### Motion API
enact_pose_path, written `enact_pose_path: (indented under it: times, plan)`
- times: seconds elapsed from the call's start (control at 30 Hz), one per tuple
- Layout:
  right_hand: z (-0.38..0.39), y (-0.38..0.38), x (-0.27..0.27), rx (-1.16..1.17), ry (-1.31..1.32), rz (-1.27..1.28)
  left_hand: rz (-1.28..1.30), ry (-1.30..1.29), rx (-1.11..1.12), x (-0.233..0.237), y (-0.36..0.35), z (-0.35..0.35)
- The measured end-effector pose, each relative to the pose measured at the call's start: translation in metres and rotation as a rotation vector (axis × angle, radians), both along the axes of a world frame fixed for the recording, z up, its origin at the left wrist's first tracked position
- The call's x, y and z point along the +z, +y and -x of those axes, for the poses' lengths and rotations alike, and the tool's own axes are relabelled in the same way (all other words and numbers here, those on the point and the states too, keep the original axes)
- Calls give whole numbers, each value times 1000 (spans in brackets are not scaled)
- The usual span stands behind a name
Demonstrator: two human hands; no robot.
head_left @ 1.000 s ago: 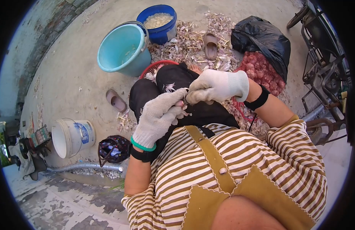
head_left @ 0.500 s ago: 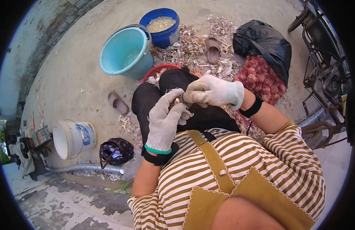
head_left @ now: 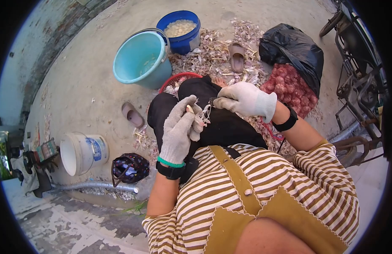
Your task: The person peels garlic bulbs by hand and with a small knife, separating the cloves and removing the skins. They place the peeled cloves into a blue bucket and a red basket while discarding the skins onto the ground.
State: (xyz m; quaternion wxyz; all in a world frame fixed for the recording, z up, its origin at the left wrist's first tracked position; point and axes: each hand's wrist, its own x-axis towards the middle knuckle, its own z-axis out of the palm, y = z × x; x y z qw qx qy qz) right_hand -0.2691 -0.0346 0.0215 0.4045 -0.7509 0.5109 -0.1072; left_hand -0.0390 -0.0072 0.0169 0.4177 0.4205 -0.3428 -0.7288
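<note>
In a pale work glove, my left hand (head_left: 177,131) pinches a garlic clove (head_left: 189,109) between thumb and forefinger. Loose papery garlic skin (head_left: 207,112) hangs from the other fingers of that hand. My right hand (head_left: 246,100), gloved too, is closed on a small dark blade (head_left: 212,101) whose tip points toward the clove, a short gap away; most of it is hidden by the fingers. Both hands are above my black-trousered lap. Beyond my knees, a red basket (head_left: 181,77) with garlic in it is partly covered by my legs.
A light blue bucket (head_left: 130,57) and a dark blue bucket (head_left: 191,43) of peeled cloves stand ahead. Garlic skins (head_left: 217,51) litter the ground around a slipper (head_left: 237,59). To the right are a red net sack of garlic (head_left: 291,89) and a black bag (head_left: 295,51). A white bucket (head_left: 83,152) lies left.
My hands have drawn apart: the right moved away to the right with the blade, the left slightly left. The clove and hanging skin now show more plainly.
</note>
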Motion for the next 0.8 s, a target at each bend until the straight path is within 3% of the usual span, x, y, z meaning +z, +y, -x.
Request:
enact_pose_path:
  times: [0.07,0.17,0.33,0.4,0.6,0.8]
  plan:
    - [-6,-1,14,-27,-30,-19,28,-79,-40,-3,2,4]
    - [-14,-5,22,-7,-172,-296,59,-187,-113,1,4,5]
    - [-18,-7,25,11,-166,-305,45,-239,-184,1,4,4]
    - [-19,-6,24,-2,-163,-337,264,-370,-173,-7,7,8]
    - [-14,-7,21,-66,-145,-446,303,-374,-117,-22,4,0]
    - [-19,-8,25,36,-59,-327,522,-488,-172,-33,-1,-1]
